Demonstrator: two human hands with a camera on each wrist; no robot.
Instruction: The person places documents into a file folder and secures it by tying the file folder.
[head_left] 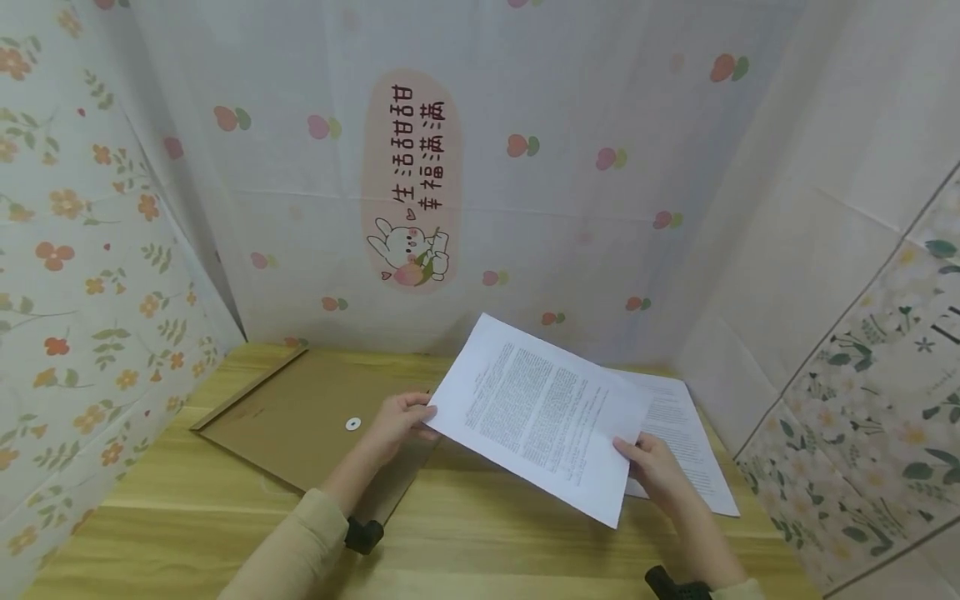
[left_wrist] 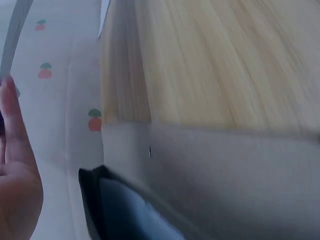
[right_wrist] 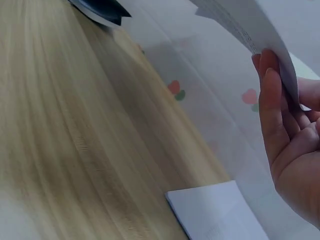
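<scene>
A printed sheet of paper (head_left: 536, 417), with dense blocks of text, is held tilted above the table between both hands. My left hand (head_left: 405, 421) pinches its left corner, thumb on top. At the lower right edge, my right hand (head_left: 651, 465) grips the paper between thumb and fingers; the right wrist view shows the sheet (right_wrist: 270, 35) bending slightly there. Whether it is one sheet or several, I cannot tell. Beneath the left forearm lies a flat brown paper document envelope (head_left: 300, 425) with a white round button (head_left: 352, 424).
More printed pages (head_left: 686, 442) lie on the table's right side, partly covered by the held paper. The wooden table (head_left: 480, 550) ends at a fruit-patterned cloth (head_left: 570, 225) behind. Floral cloths hang on both sides. A black device sits on each wrist.
</scene>
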